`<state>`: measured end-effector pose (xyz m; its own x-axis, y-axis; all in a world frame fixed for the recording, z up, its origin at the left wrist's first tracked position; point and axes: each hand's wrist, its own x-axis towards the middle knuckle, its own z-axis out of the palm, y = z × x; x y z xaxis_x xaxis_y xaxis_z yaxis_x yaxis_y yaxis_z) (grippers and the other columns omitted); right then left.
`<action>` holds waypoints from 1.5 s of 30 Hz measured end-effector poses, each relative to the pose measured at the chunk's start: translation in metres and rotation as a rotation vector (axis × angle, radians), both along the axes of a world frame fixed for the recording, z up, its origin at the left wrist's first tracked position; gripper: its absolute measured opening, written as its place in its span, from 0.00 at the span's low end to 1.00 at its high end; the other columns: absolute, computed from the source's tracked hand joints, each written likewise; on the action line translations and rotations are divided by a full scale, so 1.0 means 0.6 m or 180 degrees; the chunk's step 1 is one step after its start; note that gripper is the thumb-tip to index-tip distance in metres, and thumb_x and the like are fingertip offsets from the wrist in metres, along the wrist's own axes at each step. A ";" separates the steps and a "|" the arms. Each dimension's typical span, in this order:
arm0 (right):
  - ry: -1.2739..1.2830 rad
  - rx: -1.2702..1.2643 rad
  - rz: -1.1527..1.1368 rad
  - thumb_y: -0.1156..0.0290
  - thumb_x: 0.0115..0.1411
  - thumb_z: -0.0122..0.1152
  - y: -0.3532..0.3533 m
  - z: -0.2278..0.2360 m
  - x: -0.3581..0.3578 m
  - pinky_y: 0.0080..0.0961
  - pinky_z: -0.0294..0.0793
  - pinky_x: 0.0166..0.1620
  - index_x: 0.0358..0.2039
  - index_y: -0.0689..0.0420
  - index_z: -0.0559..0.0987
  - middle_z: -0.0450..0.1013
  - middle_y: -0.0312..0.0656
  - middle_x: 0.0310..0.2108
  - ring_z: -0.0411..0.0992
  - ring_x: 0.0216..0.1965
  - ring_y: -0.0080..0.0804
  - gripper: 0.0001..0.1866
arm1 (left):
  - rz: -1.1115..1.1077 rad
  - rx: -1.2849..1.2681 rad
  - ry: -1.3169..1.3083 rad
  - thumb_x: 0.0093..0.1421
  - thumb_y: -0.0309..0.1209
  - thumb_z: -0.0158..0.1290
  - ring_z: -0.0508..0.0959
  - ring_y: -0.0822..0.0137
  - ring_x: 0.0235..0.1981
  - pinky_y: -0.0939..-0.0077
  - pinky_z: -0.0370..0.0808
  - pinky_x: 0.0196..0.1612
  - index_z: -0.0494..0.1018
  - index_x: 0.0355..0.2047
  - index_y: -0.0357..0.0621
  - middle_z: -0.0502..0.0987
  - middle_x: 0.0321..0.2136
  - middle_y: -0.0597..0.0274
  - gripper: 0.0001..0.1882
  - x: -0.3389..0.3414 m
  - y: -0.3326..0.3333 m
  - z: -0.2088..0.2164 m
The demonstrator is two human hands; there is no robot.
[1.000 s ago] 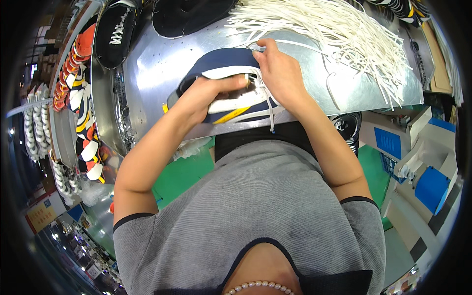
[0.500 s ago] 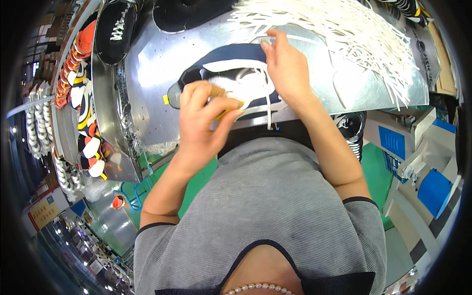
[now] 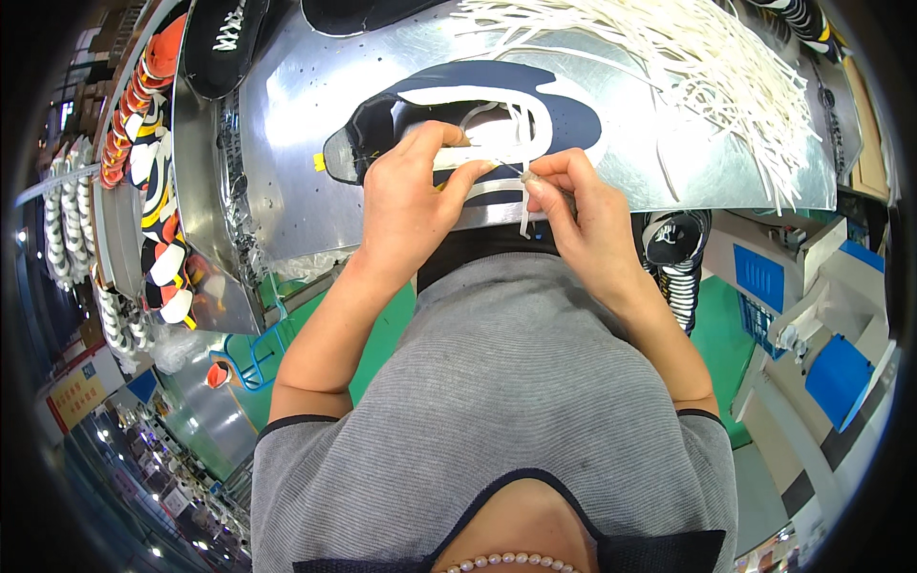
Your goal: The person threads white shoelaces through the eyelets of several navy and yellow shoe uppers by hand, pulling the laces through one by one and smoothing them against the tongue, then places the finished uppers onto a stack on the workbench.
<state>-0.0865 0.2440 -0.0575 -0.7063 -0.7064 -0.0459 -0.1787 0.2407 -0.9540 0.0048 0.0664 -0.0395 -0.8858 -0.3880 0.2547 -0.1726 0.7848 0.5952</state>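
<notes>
Navy and white, a shoe upper (image 3: 482,74) lies on the bare metal tabletop (image 3: 296,196), directly in front of the person and close to the table's near edge. Both hands work along its near side. The left hand (image 3: 411,196) is at the heel half of that side, its fingers reaching over the rim into the opening and its thumb on the outer face, so that the near edge is pinched between them. The right hand (image 3: 597,220) is nearer the toe, thumb and fingers closed on a slim tool (image 3: 528,178) whose thin dark shaft points toward the left thumb; whether its tip touches the upper is too small to tell.

The upper lies lengthwise across the person's view, its rounded navy toe (image 3: 578,124) to the right and its greyish heel end (image 3: 341,158) to the left, with a small yellow tab (image 3: 320,162) just beside the heel. White panels edge the opening and curve round behind the toe, while the inside of the heel looks dark. A flat white lace (image 3: 524,212) crosses the front of the opening, and one length hangs past the near side, just left of the right hand's fingertips. Beyond the toe, a loose heap of white laces (image 3: 697,67) spreads over the table's far right.
</notes>
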 end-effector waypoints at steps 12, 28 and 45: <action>0.0228 0.0450 0.0272 0.68 0.66 0.57 -0.005 0.014 -0.019 0.40 0.73 0.32 0.38 0.58 0.72 0.77 0.45 0.26 0.77 0.28 0.48 0.07 | -0.0135 0.0144 0.0192 0.53 0.28 0.68 0.83 0.67 0.29 0.75 0.77 0.32 0.75 0.35 0.38 0.82 0.30 0.58 0.14 0.001 0.000 -0.010; 0.0380 0.0902 0.0675 0.62 0.63 0.61 0.012 0.033 -0.038 0.39 0.73 0.32 0.39 0.55 0.73 0.76 0.45 0.23 0.78 0.28 0.45 0.12 | -0.0969 -0.0513 0.0884 0.52 0.21 0.67 0.79 0.58 0.24 0.71 0.74 0.26 0.70 0.39 0.39 0.79 0.29 0.57 0.18 0.026 -0.009 -0.043; 0.0472 0.0719 0.1144 0.71 0.62 0.60 -0.058 0.046 -0.074 0.31 0.74 0.34 0.40 0.61 0.81 0.79 0.46 0.26 0.77 0.27 0.40 0.09 | -0.1333 -0.0633 0.1101 0.50 0.21 0.68 0.77 0.61 0.23 0.70 0.72 0.26 0.67 0.38 0.43 0.77 0.25 0.60 0.20 0.027 -0.012 -0.043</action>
<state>-0.1309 0.2094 -0.0302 -0.4283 -0.8921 -0.1439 -0.4199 0.3375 -0.8425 0.0207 0.0591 -0.0651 -0.8057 0.0627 0.5890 0.3553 0.8468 0.3959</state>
